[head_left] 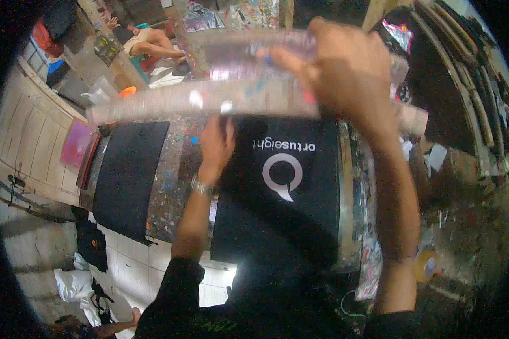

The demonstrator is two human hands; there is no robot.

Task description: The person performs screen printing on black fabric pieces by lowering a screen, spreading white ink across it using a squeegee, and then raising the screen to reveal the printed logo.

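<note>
The paint-spattered worktable (180,164) is the largest element, running beneath both of my hands. A long, pale, ink-stained frame (152,103) spans the far part of my work area, blurred along its whole length, with a translucent violet-tinted surface beyond its near bar. Below that bar, directly in front of me, lies the printed black cloth (316,200), flat, its far edge hidden by the frame. A second black cloth (130,175), slightly narrower, lies to the left, separated from the first by a bare strip of table. My right hand (350,70) overlaps the right half of the frame, fingers curled and thumb extended leftward (blur prevents me from telling whether the grip closes on the frame itself). The white print (283,172), a ring with a tail and lettering beyond it, appears inverted from my side. My left hand (218,141) is just below the near bar, at the cloth's far left corner, fingers close together; I cannot tell whether they pinch anything. A metallic band (201,186) encircles my left wrist.
</note>
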